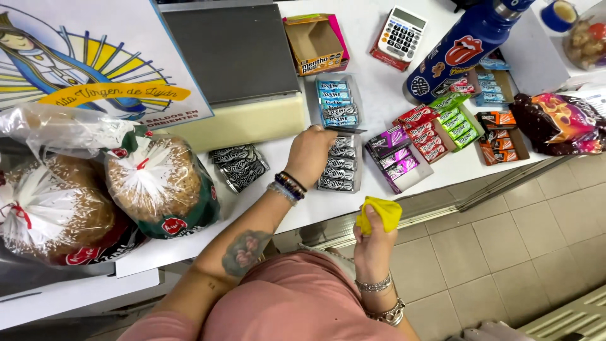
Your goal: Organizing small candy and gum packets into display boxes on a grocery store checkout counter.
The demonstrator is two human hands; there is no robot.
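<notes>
Left hand (309, 155): I see fingers curled, touching a clear tray of grey gum packs (339, 163).
Right hand (372, 243): fist clenched around a crumpled yellow cloth (380, 213).

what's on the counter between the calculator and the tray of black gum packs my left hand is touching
A tray of blue gum packs lies between the calculator and the black gum tray, seen in the head view.

We are in a small shop or kiosk. On the white worktop (372, 82) we see chewing-gum display trays (339, 164), a calculator (401, 33) and bagged bread (161, 183).
</notes>
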